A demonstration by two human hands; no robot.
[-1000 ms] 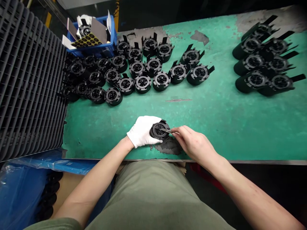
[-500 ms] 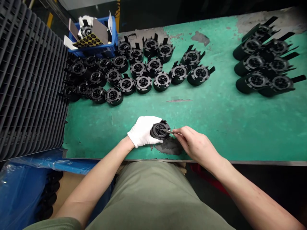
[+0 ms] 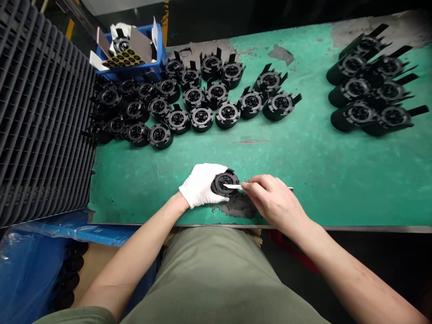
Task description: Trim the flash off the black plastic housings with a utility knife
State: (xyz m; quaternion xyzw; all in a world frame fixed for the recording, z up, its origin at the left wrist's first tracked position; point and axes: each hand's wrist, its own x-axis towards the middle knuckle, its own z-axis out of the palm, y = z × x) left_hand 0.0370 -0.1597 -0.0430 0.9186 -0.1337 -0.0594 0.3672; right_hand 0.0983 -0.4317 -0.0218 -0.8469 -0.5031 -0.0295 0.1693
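Note:
My left hand [image 3: 203, 185], in a white glove, is wrapped around a round black plastic housing [image 3: 221, 179] from its left side. The housing rests on the green bench with its ribbed round face up. Bare, my right hand [image 3: 275, 198] pinches a slim knife-like metal tool [image 3: 233, 186] between thumb and fingers. Its bright, slant-tipped blade lies over the middle of the housing's face, and its rear end shows past the knuckles. Whether the tip touches the plastic, I cannot tell.
Several similar black housings [image 3: 201, 117] stand in a cluster at the back left, and more black housings [image 3: 359, 112] at the right. A blue bin [image 3: 158, 67] holds cardboard and a sticker sheet. Stacked dark grid trays [image 3: 43, 112] rise along the left edge of the green bench [image 3: 337, 180].
My right hand has rolled slightly, turning the tool so its blade shows broad and bright and its rear end comes into sight. The left hand and housing have stayed put.

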